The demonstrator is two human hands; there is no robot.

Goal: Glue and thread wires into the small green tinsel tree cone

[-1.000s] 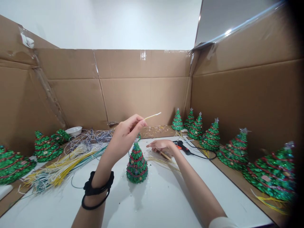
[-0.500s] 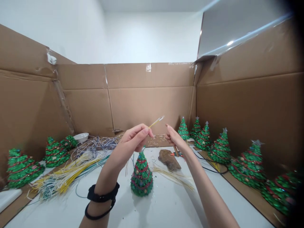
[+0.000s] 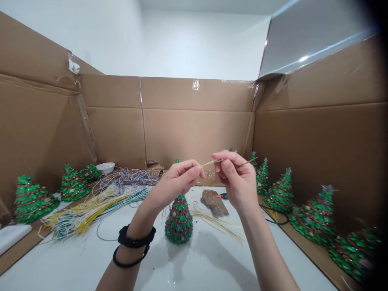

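My left hand point(image 3: 178, 182) and my right hand point(image 3: 233, 178) are raised close together above a small green sequinned Christmas tree point(image 3: 178, 222) on the white table point(image 3: 200, 266). Between the fingertips of my left hand a pale yellow strip point(image 3: 210, 163) is pinched. My right hand pinches the same strip, and a thin dark pin-like tip point(image 3: 250, 160) sticks out past those fingers. The tree stands upright, with its top hidden behind my left hand. A black band point(image 3: 135, 236) wraps my left wrist.
Cardboard walls point(image 3: 194, 133) surround the table. A brown bark-like piece point(image 3: 214, 202), pale straw strands point(image 3: 218, 224) and a tool with an orange tip point(image 3: 222, 196) lie ahead. Left are bundled yellow-green strips point(image 3: 91, 214), wires and a white bowl point(image 3: 105, 167). Several sequinned trees line both sides.
My right hand has risen and closed on the strip's far end, and both hands have moved closer together. The view has tilted slightly, shifting the scene.
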